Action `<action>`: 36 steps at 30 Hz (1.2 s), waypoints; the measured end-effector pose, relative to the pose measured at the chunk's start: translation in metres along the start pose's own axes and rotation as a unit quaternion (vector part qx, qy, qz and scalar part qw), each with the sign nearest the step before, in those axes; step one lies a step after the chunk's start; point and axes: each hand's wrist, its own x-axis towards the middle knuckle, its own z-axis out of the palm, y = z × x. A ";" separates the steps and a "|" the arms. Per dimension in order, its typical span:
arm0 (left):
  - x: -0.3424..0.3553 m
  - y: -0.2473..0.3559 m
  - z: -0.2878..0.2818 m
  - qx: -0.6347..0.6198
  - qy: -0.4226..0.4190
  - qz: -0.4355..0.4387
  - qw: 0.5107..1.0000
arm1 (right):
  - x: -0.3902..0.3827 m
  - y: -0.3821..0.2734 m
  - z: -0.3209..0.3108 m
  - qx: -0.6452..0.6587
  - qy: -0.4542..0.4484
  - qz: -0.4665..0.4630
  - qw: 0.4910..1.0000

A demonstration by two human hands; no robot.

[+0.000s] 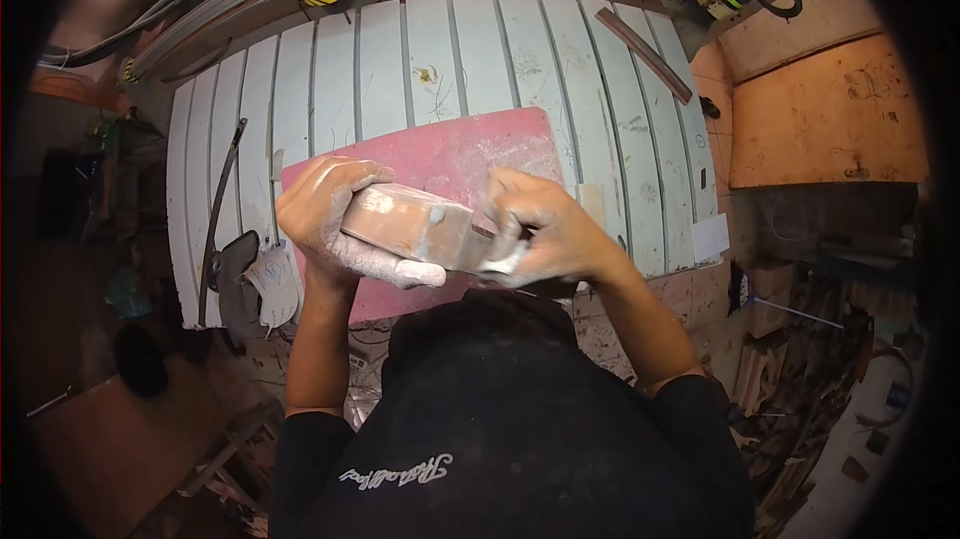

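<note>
Over pink sheet [430, 144], dusty block [400, 222] in left hand [322, 217], right hand [550, 231] at end

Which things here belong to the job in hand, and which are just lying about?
Apparently in use:
Dusty block, in the left grip
Pink sheet, below it

Apparently lying about:
Brown strip, upper right
Dark curved strip, left
White sheet, right

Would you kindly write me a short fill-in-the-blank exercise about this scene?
1. The hand wrapped around one end of the dusty block is the person's ____ one.
2. The powder on this hand is ____.
3. The brown strip lies near the far ____ corner of the slatted table.
4. The person's shirt is ____.

Missing words: left; white; right; black.
</note>
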 end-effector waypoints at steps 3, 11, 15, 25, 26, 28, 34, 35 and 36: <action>-0.003 -0.002 -0.002 -0.007 0.008 -0.002 1.000 | 0.007 0.001 0.011 0.005 0.062 -0.050 0.997; -0.003 -0.004 -0.003 -0.022 0.024 0.012 0.999 | 0.016 -0.007 0.012 0.034 0.072 -0.021 0.997; -0.004 -0.001 -0.002 0.012 0.013 0.002 1.000 | -0.013 0.019 -0.011 0.043 -0.043 0.025 0.998; -0.006 -0.004 0.000 -0.001 0.032 0.008 0.999 | -0.002 0.014 -0.010 0.011 -0.026 0.003 1.000; -0.006 -0.003 0.002 -0.004 0.032 0.004 0.999 | 0.003 0.010 -0.005 -0.016 0.012 -0.034 0.999; -0.002 -0.005 0.001 -0.010 0.031 0.016 0.999 | 0.010 0.005 0.003 -0.018 0.050 -0.070 0.996; -0.004 -0.002 0.000 -0.003 0.032 0.019 0.999 | -0.001 0.014 -0.004 -0.016 0.009 -0.051 0.999; -0.002 0.000 0.001 -0.001 0.032 0.014 0.999 | 0.007 0.005 0.004 -0.014 0.059 -0.057 0.997; -0.001 -0.001 0.002 -0.006 0.031 0.013 0.999 | 0.004 0.003 0.002 -0.015 0.062 -0.053 0.997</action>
